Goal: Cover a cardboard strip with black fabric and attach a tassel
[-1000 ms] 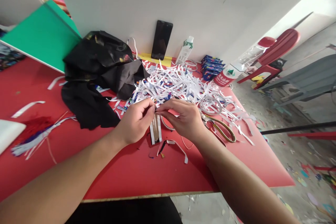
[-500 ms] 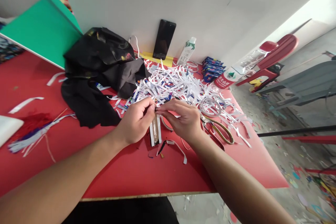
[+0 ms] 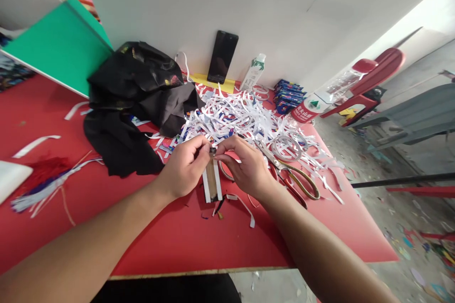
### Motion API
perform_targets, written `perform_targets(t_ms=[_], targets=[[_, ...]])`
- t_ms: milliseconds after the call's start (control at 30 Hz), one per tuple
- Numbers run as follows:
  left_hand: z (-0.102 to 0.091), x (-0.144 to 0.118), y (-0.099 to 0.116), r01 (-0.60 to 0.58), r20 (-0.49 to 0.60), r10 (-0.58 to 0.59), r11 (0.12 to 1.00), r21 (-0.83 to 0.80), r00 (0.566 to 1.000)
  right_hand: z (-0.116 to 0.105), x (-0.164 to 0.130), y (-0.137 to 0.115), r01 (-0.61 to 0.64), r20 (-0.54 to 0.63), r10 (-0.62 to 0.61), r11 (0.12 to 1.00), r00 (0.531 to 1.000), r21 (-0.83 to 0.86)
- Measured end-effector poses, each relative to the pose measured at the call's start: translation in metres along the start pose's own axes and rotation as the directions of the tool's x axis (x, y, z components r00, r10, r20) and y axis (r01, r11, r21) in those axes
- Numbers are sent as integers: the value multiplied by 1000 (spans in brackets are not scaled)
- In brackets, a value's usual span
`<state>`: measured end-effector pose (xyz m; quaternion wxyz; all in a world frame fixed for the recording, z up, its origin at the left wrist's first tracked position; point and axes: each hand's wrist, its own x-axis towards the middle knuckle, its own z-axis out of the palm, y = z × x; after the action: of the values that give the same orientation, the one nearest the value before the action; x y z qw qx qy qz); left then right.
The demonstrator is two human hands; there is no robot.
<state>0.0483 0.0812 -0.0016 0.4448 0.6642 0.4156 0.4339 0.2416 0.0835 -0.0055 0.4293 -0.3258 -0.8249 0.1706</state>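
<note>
Paper piece: we see our left hand and right hand both pinched shut on the top of a small white-edged strip bundle, middle of the frame.
Slip: our pinch is tiny, so it may drop onto the red table.
Scissors: just right of our hand; a bump could poke us.

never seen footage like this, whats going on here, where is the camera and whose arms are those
There is no machine here. The camera sits on a person's head, looking forward and down, so both forearms belong to the wearer. The left hand and right hand meet at their fingertips, pinching the top of a small card with white edges above a red table. On the table lie a heap of white paper strips, scissors, a black cloth, a water bottle and a phone leaning against the wall.
</note>
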Motion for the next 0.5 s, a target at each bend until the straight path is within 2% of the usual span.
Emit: perform_targets(t_ms=[100, 167, 267, 367, 433, 500], targets=[[-1, 6, -5, 137, -150, -172, 967, -215, 974, -5, 0, 3, 15, 29, -14, 999, 999, -32], [-3, 12, -10, 204, -254, -319, 896, -394, 913, -13, 2, 3, 3, 97, 3, 998, 995, -59], [-10, 23, -18, 168, -393, -407, 839, -517, 825, -31, 6, 2, -96, 206, 122, 987, 971, -132], [-18, 31, -21, 97, -493, -438, 813, -575, 751, -49, 10, 3, -256, 271, 324, 932, 907, -257], [-22, 33, -21, 61, -525, -442, 804, -592, 727, -58, 11, 7, -332, 284, 426, 885, 859, -325], [-25, 34, -20, 39, -539, -442, 797, -602, 717, -65, 9, 13, -364, 267, 470, 858, 841, -363]])
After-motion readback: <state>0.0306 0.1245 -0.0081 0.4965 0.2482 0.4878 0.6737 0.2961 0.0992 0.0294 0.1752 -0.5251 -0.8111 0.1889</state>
